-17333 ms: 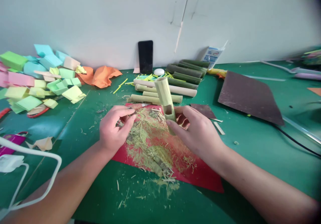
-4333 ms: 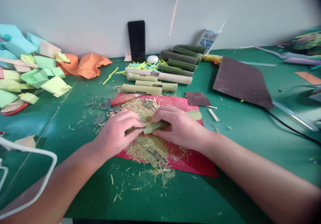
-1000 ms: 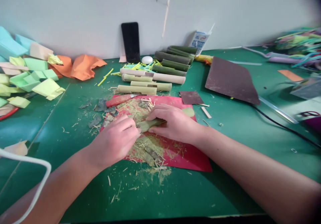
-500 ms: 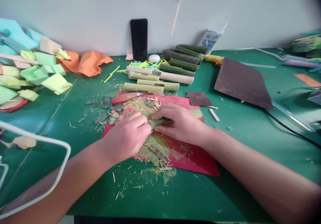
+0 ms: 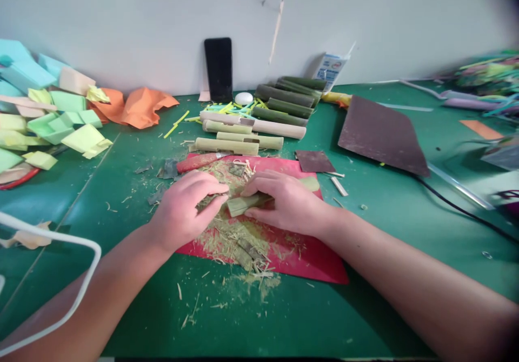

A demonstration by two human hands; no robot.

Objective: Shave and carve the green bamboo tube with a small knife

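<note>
My right hand [image 5: 284, 200] is wrapped round a short pale-green bamboo piece [image 5: 240, 206], whose left end sticks out past the fingertips. Just left of that end is my left hand [image 5: 188, 205], its thumb and fingers curled in a pinch and apart from the bamboo. Something thin and dark seems to lie within the pinch, too hidden to name. Beneath both hands lies a red sheet [image 5: 320, 259] strewn with shavings, greenish dust [image 5: 219, 238] and dark scraps. A red-handled tool [image 5: 198, 161] rests at the sheet's upper left.
Several cut bamboo pieces [image 5: 227, 145] lie behind the sheet, near a black phone [image 5: 219, 70] leaning on the wall. Dark square sheets, one small [image 5: 315, 161] and one large [image 5: 381, 135], are at right. Folded papers [image 5: 60, 119] fill the left; a white wire frame [image 5: 87, 275] stands in front.
My left hand has drawn back to the left off the bamboo's end, and its fingers have loosened. More of the bamboo shows now. My right hand keeps its hold.
</note>
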